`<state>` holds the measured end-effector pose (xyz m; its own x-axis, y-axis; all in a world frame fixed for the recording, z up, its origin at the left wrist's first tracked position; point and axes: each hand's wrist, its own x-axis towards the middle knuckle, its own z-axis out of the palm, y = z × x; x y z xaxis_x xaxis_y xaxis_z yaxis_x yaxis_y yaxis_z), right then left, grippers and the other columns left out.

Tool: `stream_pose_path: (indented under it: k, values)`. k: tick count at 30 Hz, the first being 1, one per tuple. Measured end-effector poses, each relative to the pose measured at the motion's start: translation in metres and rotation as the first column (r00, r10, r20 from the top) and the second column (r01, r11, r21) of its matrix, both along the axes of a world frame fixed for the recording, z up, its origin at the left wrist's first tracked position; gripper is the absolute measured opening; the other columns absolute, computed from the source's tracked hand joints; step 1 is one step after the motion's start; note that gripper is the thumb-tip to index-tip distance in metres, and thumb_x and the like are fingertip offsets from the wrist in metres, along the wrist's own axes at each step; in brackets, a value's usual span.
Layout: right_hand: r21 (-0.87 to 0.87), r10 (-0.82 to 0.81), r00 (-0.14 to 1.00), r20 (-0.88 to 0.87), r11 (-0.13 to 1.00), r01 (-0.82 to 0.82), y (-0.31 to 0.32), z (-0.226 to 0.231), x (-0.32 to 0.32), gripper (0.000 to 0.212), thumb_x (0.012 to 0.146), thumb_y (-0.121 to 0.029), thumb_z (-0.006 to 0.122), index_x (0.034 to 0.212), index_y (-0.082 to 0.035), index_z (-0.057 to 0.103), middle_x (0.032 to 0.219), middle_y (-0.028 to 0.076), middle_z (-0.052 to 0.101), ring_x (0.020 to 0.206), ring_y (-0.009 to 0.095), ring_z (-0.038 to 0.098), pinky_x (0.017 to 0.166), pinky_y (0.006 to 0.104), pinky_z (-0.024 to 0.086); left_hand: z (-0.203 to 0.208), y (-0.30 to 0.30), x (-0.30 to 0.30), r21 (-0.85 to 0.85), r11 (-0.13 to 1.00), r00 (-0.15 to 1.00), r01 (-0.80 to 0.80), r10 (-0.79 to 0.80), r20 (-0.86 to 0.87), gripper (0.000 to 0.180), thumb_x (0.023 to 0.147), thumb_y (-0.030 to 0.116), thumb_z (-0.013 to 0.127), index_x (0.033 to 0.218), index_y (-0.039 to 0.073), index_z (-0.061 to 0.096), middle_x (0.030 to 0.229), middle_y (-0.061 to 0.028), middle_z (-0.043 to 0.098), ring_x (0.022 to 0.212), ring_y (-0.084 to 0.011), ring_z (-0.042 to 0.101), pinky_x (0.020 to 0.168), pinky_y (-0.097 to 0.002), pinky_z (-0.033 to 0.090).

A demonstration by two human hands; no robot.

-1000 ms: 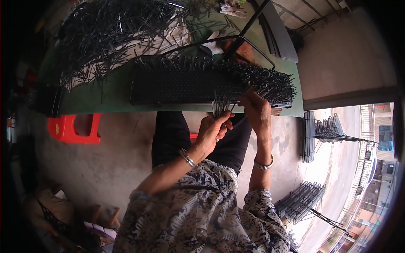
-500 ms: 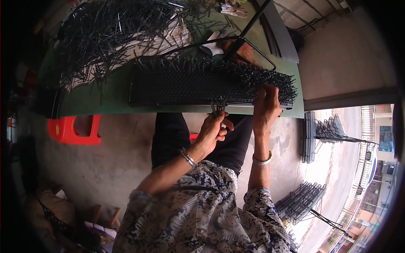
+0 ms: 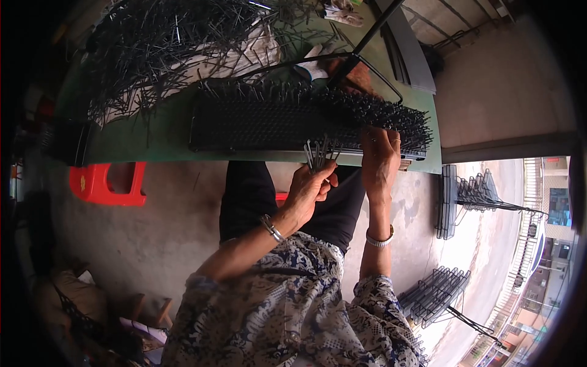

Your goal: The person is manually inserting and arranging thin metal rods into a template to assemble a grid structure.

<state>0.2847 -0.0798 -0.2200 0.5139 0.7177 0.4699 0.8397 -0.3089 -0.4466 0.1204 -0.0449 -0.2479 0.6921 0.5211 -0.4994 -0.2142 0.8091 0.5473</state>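
Note:
My left hand [image 3: 310, 188] is closed around a small bundle of thin dark rods [image 3: 316, 154], which fan out above its fingers at the table's near edge. Before me lies a long black perforated block [image 3: 251, 127]. Many short dark rods [image 3: 385, 114] stand up from its right part, and more line its far side. My right hand [image 3: 380, 164] bends over the block's near side, just left of its right end, with fingers pinched. Whatever those fingertips hold is hidden behind the hand.
A large heap of loose dark rods [image 3: 153, 52] covers a pale cloth [image 3: 260, 50] on the green table [image 3: 125, 142]. Behind the block rises a black metal frame [image 3: 343, 70], near a work glove [image 3: 313, 66]. A red plastic stool [image 3: 92, 183] stands at left. Wire racks [image 3: 437, 293] are at right.
My right hand has shifted slightly left along the block's near side. The rods in my left hand now spread wider and show more clearly.

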Motion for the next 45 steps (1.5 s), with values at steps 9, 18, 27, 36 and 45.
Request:
stream_pose_path:
  k: [9,18,27,36,45]
  values:
    - [0.045,0.192,0.555,-0.809,0.962,-0.268,-0.019,0.017,-0.013,0.005,0.091,-0.005,0.058,0.093,-0.002,0.061,0.080,0.002,0.065,0.058,0.006,0.053,0.051,0.0219,0.042,-0.008,-0.003,0.006,0.000,1.000,0.999,-0.031,0.031,0.042,0.030,0.092,0.035,0.066,0.094,0.006,0.061,0.075,-0.0055,0.065,0.054,-0.0041,0.042,0.043,-0.0185,0.027]
    - [0.184,-0.110,0.963,-0.247,0.970,0.158,-0.004,0.017,-0.006,0.003,0.093,-0.005,0.056,0.096,-0.005,0.056,0.074,0.006,0.063,0.058,0.010,0.056,0.053,0.0267,0.045,-0.022,-0.002,0.007,-0.053,0.997,0.998,-0.054,0.053,-0.019,0.032,0.095,0.035,0.062,0.102,0.003,0.063,0.076,-0.0064,0.065,0.058,-0.0059,0.046,0.046,-0.0199,0.032]
    - [0.127,-0.015,0.980,-0.197,0.991,0.041,0.009,0.008,0.001,0.002,0.090,-0.004,0.058,0.092,-0.006,0.057,0.074,0.012,0.061,0.061,0.026,0.059,0.059,0.0344,0.047,-0.020,-0.004,0.002,-0.027,1.000,0.999,-0.012,0.013,0.046,0.035,0.096,0.036,0.061,0.101,0.002,0.064,0.067,0.0004,0.053,0.050,-0.0026,0.035,0.042,-0.0185,0.023]
    - [-0.059,-0.090,0.996,0.024,0.994,0.091,0.014,0.002,-0.007,0.007,0.092,-0.012,0.057,0.093,-0.005,0.060,0.085,0.015,0.061,0.078,0.032,0.060,0.066,0.0398,0.047,-0.010,-0.006,0.002,0.035,0.999,0.998,-0.021,0.020,0.052,0.035,0.096,0.036,0.060,0.101,0.001,0.065,0.064,0.0018,0.051,0.047,-0.0012,0.033,0.041,-0.0185,0.021]
    - [0.011,0.153,0.627,-0.764,0.974,-0.224,-0.027,0.020,-0.016,0.006,0.092,-0.007,0.058,0.093,-0.002,0.061,0.077,0.002,0.065,0.056,0.006,0.053,0.049,0.0226,0.043,-0.006,-0.009,0.005,0.110,0.994,0.999,0.026,-0.031,0.043,0.037,0.097,0.037,0.058,0.106,0.002,0.066,0.067,-0.0018,0.059,0.048,-0.0012,0.034,0.042,-0.0183,0.019]
